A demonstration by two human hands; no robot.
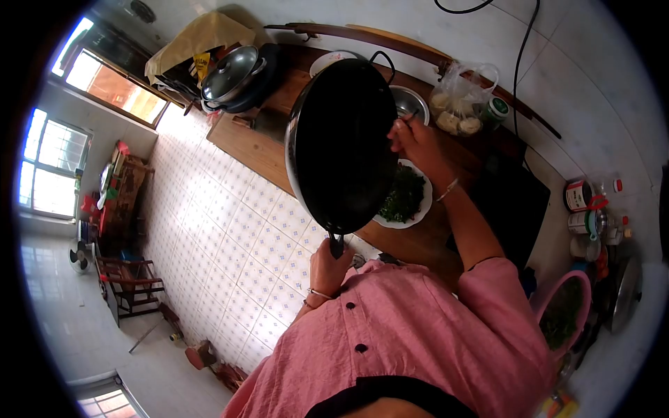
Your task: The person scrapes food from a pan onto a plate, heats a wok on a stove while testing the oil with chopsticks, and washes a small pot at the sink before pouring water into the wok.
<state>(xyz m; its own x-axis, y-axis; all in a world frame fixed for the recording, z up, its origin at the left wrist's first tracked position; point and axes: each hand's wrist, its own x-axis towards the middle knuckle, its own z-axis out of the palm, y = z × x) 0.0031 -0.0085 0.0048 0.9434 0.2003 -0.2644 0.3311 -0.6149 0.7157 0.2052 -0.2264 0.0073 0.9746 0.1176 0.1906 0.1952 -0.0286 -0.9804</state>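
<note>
My left hand (pixel 330 267) is wrapped around the short black handle of a deep black wok (pixel 345 146). The wok is tipped up on its side, its dark inside facing right. By the wok's right rim is my right hand (pixel 417 143), fingers curled together; what they hold, if anything, I cannot make out. Below that hand, a white plate (pixel 422 208) bears chopped dark greens (pixel 403 195), partly hidden by the wok. Just beyond my right hand stands a metal bowl (pixel 408 102).
A lidded pot (pixel 233 73) sits at the counter's far left. Beyond the bowl are a plastic bag of pale round food (pixel 456 111) and a green-lidded jar (pixel 497 109). A black cooktop (pixel 512 202) lies right of the plate. Jars (pixel 578 198) and a pink basket (pixel 584 285) are at far right.
</note>
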